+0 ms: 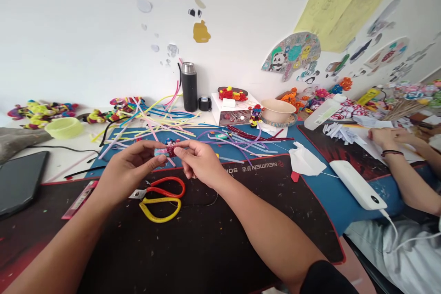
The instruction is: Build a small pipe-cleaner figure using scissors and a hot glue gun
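Between my two hands, above the black mat [220, 239], is a small fuzzy pipe-cleaner figure [161, 151] in light blue, pink and dark red. My left hand [131, 165] pinches its light blue end between thumb and fingers. The thumb and forefinger of my right hand [201, 158] close on its dark red end. Fingers cover part of the figure. Just below lies a pair of scissors [166, 200] with one red and one yellow handle, its blades partly under my left hand. A pink narrow packet [79, 200] sits beside my left forearm.
Loose pipe cleaners [161, 124] spread behind my hands, near a black thermos [189, 87] and a white box [220, 110]. At left are a dark tablet-like device [22, 183] and a yellow-green bowl [64, 128]. A white power bank [358, 185] lies right, near another person's hands [384, 138].
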A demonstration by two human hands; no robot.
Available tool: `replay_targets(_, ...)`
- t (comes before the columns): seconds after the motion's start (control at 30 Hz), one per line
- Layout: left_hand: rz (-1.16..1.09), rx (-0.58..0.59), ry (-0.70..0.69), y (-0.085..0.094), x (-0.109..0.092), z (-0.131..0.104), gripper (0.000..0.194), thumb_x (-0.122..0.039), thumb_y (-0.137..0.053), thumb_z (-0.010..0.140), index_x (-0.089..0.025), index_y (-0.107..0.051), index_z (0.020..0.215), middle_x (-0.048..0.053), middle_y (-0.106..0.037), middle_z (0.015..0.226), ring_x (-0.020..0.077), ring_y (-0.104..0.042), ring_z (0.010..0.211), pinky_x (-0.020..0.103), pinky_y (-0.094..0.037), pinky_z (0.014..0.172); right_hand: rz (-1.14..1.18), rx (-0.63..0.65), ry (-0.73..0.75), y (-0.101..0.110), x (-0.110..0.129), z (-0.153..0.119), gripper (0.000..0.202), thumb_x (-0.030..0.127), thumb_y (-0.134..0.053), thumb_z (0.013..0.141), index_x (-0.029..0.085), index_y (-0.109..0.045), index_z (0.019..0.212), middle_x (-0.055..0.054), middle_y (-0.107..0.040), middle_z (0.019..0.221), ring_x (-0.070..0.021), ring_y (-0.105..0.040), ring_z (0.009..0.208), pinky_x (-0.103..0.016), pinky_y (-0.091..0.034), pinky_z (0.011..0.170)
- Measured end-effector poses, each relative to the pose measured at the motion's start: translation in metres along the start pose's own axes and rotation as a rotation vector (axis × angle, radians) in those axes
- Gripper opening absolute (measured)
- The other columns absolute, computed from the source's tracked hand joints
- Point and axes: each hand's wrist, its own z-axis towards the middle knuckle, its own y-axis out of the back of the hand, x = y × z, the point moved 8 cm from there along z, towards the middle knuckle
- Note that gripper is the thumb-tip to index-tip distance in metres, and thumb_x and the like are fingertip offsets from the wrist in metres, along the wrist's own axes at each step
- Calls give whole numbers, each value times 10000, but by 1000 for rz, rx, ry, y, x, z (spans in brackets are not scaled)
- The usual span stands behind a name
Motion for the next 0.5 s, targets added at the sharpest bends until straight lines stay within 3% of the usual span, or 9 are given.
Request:
replay_targets(0.2,-278,-41,202,0,13,-1,496,-558,-1020,635,-219,-822,937,64,-845,921,261,-816,877,429,-708,874,19,42,13,-4,4,-3,298,399,-709,1022,196,-674,1237,103,-581,577,-83,-518,425,-205,-399,447)
replay_targets(0.5,-220,-72,67,-1,-1,-1,423,-551,-1001,669,-251,-836,920,44,-812,896,244,-780,845,410,-707,812,77,22,-40,-4,4,-2,361,503,-711,1022,202,-664,1214,91,-603,614,-77,-522,415,-205,-365,414)
